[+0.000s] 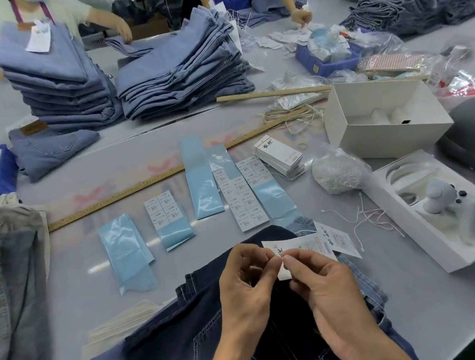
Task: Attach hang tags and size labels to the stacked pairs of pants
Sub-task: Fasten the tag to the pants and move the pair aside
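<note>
A dark blue pair of pants tops the stack at the near edge of the table. Over it, my left hand and my right hand meet with curled fingers and pinch a white hang tag between the fingertips. A second tag lies just right of it on the pants. Sheets of size labels on blue backing lie ahead. A stack of hang tags sits beyond them, and loose white strings lie to the right.
A long wooden ruler crosses the table. A bag of strings, an open white box and a white tray stand right. Grey pants lie left. Light blue pants stacks and other people's hands are across the table.
</note>
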Demonstrator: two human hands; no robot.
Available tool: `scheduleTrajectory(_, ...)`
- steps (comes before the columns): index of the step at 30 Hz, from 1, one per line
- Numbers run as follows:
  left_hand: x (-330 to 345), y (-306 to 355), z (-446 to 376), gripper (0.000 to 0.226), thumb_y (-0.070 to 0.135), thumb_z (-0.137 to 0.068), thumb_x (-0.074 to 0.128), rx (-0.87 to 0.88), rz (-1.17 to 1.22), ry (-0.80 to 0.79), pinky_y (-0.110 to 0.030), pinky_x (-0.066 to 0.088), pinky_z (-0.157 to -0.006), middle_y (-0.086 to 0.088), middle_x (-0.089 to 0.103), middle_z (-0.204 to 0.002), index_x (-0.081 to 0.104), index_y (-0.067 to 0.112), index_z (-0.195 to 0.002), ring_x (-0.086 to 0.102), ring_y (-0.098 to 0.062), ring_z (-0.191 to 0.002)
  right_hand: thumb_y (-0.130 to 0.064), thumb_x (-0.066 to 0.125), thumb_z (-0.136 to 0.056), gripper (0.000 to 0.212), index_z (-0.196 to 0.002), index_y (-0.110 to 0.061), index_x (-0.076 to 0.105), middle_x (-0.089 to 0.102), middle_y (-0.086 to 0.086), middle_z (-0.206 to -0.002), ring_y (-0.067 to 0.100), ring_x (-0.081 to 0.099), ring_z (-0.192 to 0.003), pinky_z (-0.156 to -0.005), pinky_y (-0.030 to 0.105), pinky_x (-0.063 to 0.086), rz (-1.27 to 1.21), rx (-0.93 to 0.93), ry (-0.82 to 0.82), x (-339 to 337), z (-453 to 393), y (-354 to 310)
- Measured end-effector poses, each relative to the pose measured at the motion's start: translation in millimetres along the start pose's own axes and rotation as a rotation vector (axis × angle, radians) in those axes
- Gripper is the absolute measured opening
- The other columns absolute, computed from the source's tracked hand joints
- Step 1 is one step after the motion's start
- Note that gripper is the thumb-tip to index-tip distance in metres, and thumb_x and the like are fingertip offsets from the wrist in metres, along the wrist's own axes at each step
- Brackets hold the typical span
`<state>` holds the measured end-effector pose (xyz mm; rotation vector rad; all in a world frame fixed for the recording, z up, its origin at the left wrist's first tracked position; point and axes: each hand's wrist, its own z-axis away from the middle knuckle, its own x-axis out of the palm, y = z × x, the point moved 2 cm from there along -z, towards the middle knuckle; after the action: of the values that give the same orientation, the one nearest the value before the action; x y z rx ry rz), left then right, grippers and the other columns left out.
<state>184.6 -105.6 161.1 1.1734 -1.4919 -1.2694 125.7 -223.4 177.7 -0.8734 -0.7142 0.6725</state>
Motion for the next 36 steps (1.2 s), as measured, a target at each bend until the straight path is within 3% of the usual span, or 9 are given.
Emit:
scheduleTrajectory(8, -4.1, -6.5, -11.8, 0.032, 0.025, -0.077, 0.088, -0.044, 0.029, -0.099, -0.025, 0.055, -0.078, -0.002, 0.069, -0.096, 0.067, 0.025, -0.102, 0.066, -0.014, -0.087, -0.021, 0.075, -0.070, 0.019, -0.088, -0.019, 0.082, 0.078, 0.007, -0.090, 0.007, 0.068, -0.078, -0.072, 0.024, 0.051, -0.031, 0.009, -0.021, 1.7, 2.2, 2.8)
scheduleTrajectory(14, 2.5, -14.9, 7.5, 0.021, 0.042, -0.089, 0.076, -0.099, -0.071, 0.069, -0.027, 0.054, -0.077, 0.001, 0.068, -0.090, 0.069, 0.031, -0.107, 0.066, -0.019, -0.083, -0.013, 0.076, -0.087, 0.012, -0.090, -0.025, 0.079, 0.078, 0.002, -0.092, 0.017, 0.072, -0.088, -0.075, 0.025, 0.055, 0.224, -0.214, 0.040, 3.5, 2.2, -4.8)
scheduleTrajectory(19, 9.9, -15.1, 22.9, 0.037, 0.015, -0.093, 0.073, -0.099, -0.192, -0.088, -0.014, 0.052, -0.078, 0.012, 0.075, -0.091, 0.063, 0.045, -0.113, 0.073, -0.010, -0.088, -0.008, 0.073, -0.090, 0.021, -0.088, -0.029, 0.078, 0.078, 0.000, -0.090, 0.013, 0.074, -0.090, -0.081, 0.028, 0.056, 0.324, -0.232, 0.017, -0.7, 6.0, -2.7)
scheduleTrajectory(23, 11.3, -13.1, 15.3, 0.045, 0.009, -0.088, 0.073, -0.259, -0.172, -0.030, -0.021, 0.055, -0.078, 0.011, 0.076, -0.088, 0.058, 0.043, -0.114, 0.072, -0.008, -0.083, -0.010, 0.076, -0.088, 0.027, -0.088, -0.036, 0.079, 0.077, -0.007, -0.088, 0.009, 0.073, -0.087, -0.081, 0.028, 0.059, 0.503, -0.238, -0.041, -1.6, 5.9, -0.2)
scheduleTrajectory(27, 4.9, -9.6, 3.4, 0.039, 0.006, -0.094, 0.060, -0.386, -0.102, -0.018, -0.032, 0.053, -0.073, -0.004, 0.069, -0.082, 0.049, 0.039, -0.111, 0.066, -0.017, -0.075, -0.019, 0.073, -0.090, 0.031, -0.106, -0.046, 0.072, 0.067, -0.027, -0.109, 0.001, 0.066, -0.101, -0.079, 0.016, 0.055, 0.791, -0.489, -0.024, -2.4, 2.2, -15.8)
scheduleTrajectory(30, -12.2, -7.0, -6.0, 0.038, 0.007, -0.087, 0.045, -0.453, -0.083, -0.096, -0.036, 0.050, -0.068, -0.008, 0.064, -0.081, 0.049, 0.042, -0.099, 0.062, -0.024, -0.075, -0.028, 0.073, -0.090, 0.052, -0.137, -0.039, 0.054, 0.049, -0.022, -0.141, 0.005, 0.046, -0.131, -0.107, 0.030, 0.043, 1.084, -0.590, -0.063, -7.0, -4.7, -29.9)
scheduleTrajectory(33, -31.9, -9.9, -27.5, 0.031, 0.017, -0.079, 0.039, -0.457, -0.239, -0.202, -0.046, 0.047, -0.071, -0.006, 0.062, -0.078, 0.047, 0.045, -0.089, 0.059, -0.030, -0.073, -0.042, 0.073, -0.088, 0.054, -0.137, -0.045, 0.051, 0.064, -0.028, -0.109, -0.005, 0.058, -0.100, -0.084, 0.018, 0.046, 1.225, -0.420, -0.157, -10.2, -7.3, -33.0)
scheduleTrajectory(34, -36.1, -12.0, -37.5, 0.029, 0.018, -0.084, 0.038, -0.446, -0.320, -0.249, -0.049, 0.048, -0.072, -0.005, 0.061, -0.077, 0.045, 0.045, -0.093, 0.060, -0.033, -0.074, -0.041, 0.074, -0.087, 0.049, -0.132, -0.047, 0.054, 0.065, -0.027, -0.093, -0.004, 0.060, -0.086, -0.073, 0.015, 0.046, 1.246, -0.393, -0.175, -8.7, -4.4, -31.1)
scheduleTrajectory(36, -40.2, -18.1, -56.5, 0.025, 0.020, -0.096, 0.041, -0.405, -0.475, -0.331, -0.053, 0.053, -0.079, -0.003, 0.060, -0.079, 0.040, 0.042, -0.106, 0.064, -0.033, -0.080, -0.034, 0.075, -0.087, 0.040, -0.122, -0.047, 0.060, 0.062, -0.029, -0.088, 0.000, 0.060, -0.074, -0.068, 0.017, 0.049, 1.210, -0.342, -0.223, -1.8, 3.3, -24.4)
